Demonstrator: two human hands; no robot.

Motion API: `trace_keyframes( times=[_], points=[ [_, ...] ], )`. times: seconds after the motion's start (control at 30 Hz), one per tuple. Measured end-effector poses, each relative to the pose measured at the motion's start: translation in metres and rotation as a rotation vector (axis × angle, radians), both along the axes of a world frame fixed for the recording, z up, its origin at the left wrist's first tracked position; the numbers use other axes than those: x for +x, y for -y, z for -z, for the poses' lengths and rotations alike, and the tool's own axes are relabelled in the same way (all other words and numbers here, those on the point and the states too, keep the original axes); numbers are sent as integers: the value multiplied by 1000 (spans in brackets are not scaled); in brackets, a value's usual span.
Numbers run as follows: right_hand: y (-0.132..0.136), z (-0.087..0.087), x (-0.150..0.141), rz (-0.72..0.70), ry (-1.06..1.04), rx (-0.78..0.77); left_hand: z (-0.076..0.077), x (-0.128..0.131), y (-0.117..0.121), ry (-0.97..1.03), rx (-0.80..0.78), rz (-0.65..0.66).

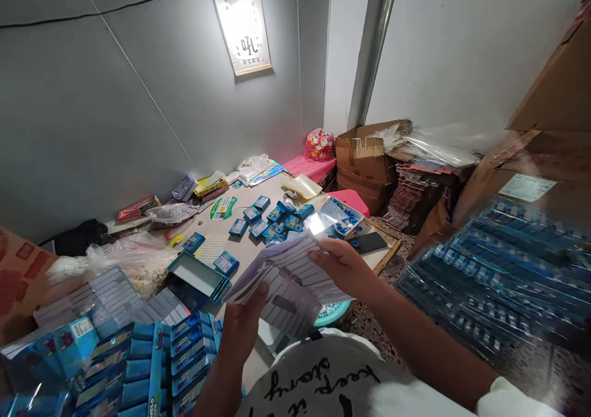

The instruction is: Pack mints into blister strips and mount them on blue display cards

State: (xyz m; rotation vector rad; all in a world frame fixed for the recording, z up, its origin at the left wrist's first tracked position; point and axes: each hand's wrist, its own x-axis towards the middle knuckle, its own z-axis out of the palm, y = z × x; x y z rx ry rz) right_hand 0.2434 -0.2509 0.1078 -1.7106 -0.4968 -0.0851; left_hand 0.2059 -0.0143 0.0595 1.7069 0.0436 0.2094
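Observation:
My left hand (244,319) and my right hand (342,262) hold a pale, shiny sheet-like piece (295,258) with rows of dark lines between them, thumbs on top. Whether it is one sheet or several layers, I cannot tell. Just beyond it, small blue boxes (259,229) with printed labels lie scattered on the table (247,254). Left of the piece stands an open blue carton (196,275). Near my left forearm is a display tray (133,368) filled with blue packs. Similar pale striped pieces (115,297) lie farther left.
At the right, a large stack of blue packs (480,275) is wrapped in clear film. A black phone (369,242) lies at the table's right edge, near a tray of blue caps (344,217). Under my hands sits a turquoise basin (339,314). Cardboard boxes (364,164) stand behind.

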Motion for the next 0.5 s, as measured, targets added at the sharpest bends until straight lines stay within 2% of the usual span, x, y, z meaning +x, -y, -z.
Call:
trace_keyframes(
  times=[0.1, 0.23, 0.3, 0.37, 0.43, 0.5],
  points=[
    [-3, -2, 4, 85, -1, 51, -6, -6, -3, 11, 1, 9],
    [-13, -9, 4, 102, 164, 52, -18, -21, 1, -114, -19, -40],
    [-18, -14, 1, 36, 282, 51, -21, -28, 4, -152, -18, -78],
    [-23, -19, -5, -102, 383, 52, -19, -31, 6, -136, -36, -63],
    [-27, -22, -11, -234, 431, 43, -14, -32, 5, -88, -96, -40],
    [-31, -22, -17, -302, 416, -3, -7, -32, 2, -49, -212, -47]
  ],
)
